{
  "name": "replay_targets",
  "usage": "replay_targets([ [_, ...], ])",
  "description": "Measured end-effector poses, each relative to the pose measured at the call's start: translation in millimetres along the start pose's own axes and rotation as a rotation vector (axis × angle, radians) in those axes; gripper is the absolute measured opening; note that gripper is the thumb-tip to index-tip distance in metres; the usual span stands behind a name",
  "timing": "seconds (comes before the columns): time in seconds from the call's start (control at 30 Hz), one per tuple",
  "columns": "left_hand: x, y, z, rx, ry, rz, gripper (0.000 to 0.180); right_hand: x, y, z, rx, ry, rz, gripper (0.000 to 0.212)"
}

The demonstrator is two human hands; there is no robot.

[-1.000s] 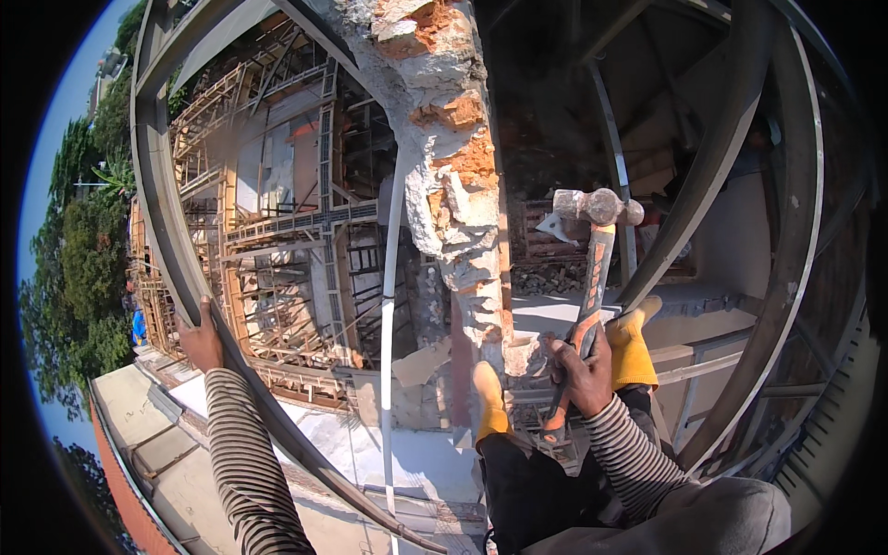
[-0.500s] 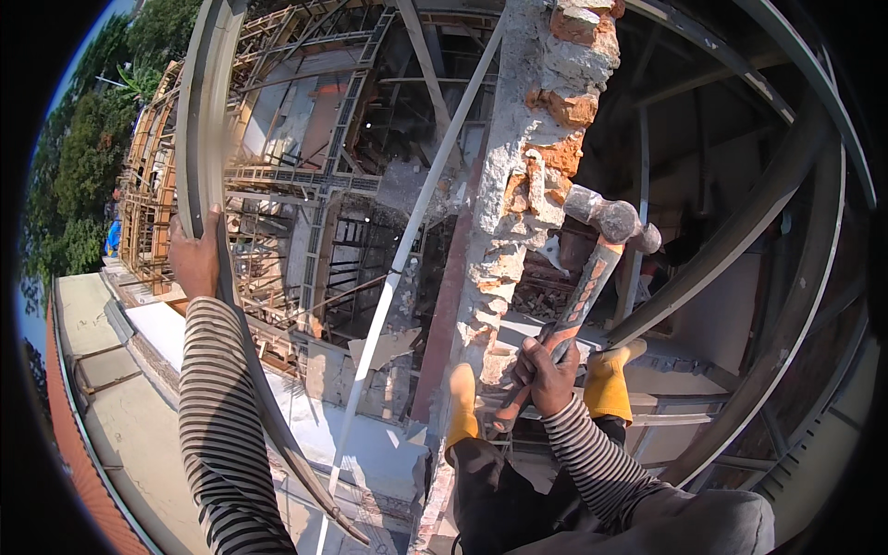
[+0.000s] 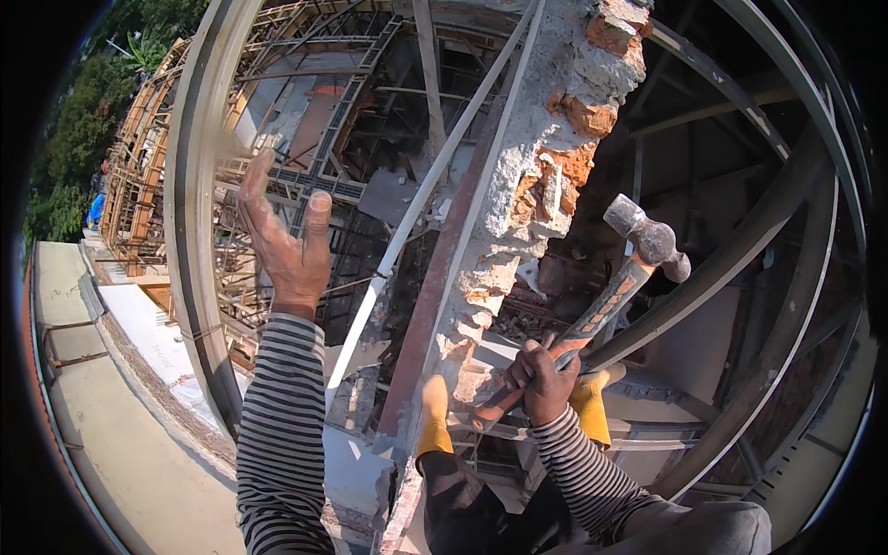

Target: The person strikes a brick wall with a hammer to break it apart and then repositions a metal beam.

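My right hand (image 3: 551, 381) is wrapped round the handle of a ball-peen hammer (image 3: 606, 301), whose steel head stands apart from the wall, over its right side. The broken brick wall (image 3: 518, 185) runs up the middle, with grey plaster and orange brick showing along its ragged right edge. My left hand (image 3: 285, 236) is open in the air, fingers up and thumb apart, holding nothing. Closest to it on the left is a curved metal beam (image 3: 192, 203); to its right a white pipe (image 3: 407, 236) slants upward.
My yellow boots (image 3: 433, 416) stand at the wall's lower end. Dark roof beams (image 3: 708, 268) cross the right side. Far below on the left lie bamboo scaffolding (image 3: 139, 194) and rebar frames. A pale roof ledge (image 3: 102, 407) spans the lower left, with trees (image 3: 74, 139) behind.
My left hand has let go of the metal beam and moved right, opening out. The hammer head has drawn away from the wall's broken edge. The view has shifted somewhat.
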State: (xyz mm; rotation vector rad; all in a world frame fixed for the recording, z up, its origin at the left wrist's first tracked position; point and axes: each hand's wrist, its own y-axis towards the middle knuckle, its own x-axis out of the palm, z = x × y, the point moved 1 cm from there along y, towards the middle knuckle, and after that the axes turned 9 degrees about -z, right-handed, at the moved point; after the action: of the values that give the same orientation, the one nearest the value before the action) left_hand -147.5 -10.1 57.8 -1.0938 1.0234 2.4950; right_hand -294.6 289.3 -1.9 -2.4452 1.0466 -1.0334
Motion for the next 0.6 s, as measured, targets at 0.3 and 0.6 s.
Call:
replay_targets([
  [0.3, 186.2, -27.1, 69.5, -0.786, -1.346, -0.522, 0.107, 0.2, 5.2, -0.8, 0.204, -0.055, -0.159, 0.01],
  [0.6, 189.9, -25.7, 68.4, -0.934, -1.606, -0.404, 0.1, 7.4, 27.6, 26.3, 0.257, -0.177, -0.26, 0.012],
])
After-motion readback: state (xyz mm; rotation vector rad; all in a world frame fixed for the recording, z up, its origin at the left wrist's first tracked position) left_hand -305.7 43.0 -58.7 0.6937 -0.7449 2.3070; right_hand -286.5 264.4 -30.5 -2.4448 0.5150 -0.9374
